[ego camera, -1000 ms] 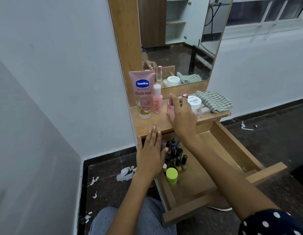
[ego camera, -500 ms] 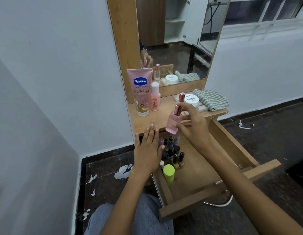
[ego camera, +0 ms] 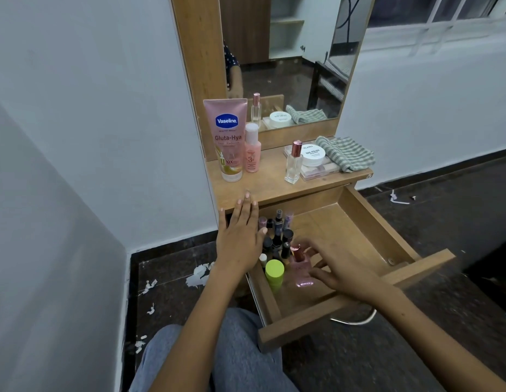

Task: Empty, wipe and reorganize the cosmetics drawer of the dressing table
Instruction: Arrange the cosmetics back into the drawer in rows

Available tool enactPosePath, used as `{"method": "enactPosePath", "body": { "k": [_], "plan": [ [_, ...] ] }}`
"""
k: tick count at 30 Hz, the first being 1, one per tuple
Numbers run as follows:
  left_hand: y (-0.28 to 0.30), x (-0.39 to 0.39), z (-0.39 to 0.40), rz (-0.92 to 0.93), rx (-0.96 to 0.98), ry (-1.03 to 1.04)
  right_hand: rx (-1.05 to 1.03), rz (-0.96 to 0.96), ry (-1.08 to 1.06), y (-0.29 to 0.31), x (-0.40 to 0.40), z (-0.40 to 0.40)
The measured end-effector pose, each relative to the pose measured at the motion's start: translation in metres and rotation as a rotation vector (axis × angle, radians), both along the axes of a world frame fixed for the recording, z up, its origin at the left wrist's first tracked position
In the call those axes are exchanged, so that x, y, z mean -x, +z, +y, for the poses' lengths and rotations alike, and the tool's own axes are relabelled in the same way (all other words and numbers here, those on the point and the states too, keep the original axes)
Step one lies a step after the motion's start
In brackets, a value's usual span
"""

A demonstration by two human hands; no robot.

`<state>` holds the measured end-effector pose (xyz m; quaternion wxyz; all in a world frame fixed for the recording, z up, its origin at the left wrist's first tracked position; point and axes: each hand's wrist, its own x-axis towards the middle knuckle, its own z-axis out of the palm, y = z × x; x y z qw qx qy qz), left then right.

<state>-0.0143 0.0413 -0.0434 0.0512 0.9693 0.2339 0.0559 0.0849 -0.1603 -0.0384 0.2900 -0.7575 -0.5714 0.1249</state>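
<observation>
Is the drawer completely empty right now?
No, the drawer holds small dark bottles, a green-capped container, and a pink bottle at the right hand.

- The dressing table top (ego camera: 274,182) is light wood, set against a mirror (ego camera: 288,60).
- At its left rear stands a pink Vaseline tube (ego camera: 227,138), cap down, with a small pink bottle (ego camera: 252,151) just beside it.
- Toward the right stands a clear perfume bottle (ego camera: 293,163) with a rose cap.
- Behind it a white jar (ego camera: 312,155) sits on a flat palette (ego camera: 319,172).
- A striped cloth (ego camera: 345,152) lies folded at the right edge.
</observation>
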Motion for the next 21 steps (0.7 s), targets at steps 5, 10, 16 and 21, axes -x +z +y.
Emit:
{"method": "enactPosePath", "body": {
  "k": [5, 10, 16, 21],
  "plan": [
    [0.0, -0.001, 0.001, -0.004, 0.002, 0.001, 0.041, -0.126, -0.01, -0.004, -0.001, 0.013],
    [-0.002, -0.001, 0.001, -0.001, -0.005, 0.005, 0.123, -0.297, -0.066, -0.004, 0.002, 0.017],
    [-0.004, -0.001, 0.001, -0.012, -0.005, 0.004, 0.293, -0.252, -0.193, 0.001, 0.01, 0.022],
    [-0.005, -0.002, 0.0, -0.009, -0.007, 0.006, 0.359, -0.117, -0.337, -0.011, 0.015, 0.028]
  ]
}}
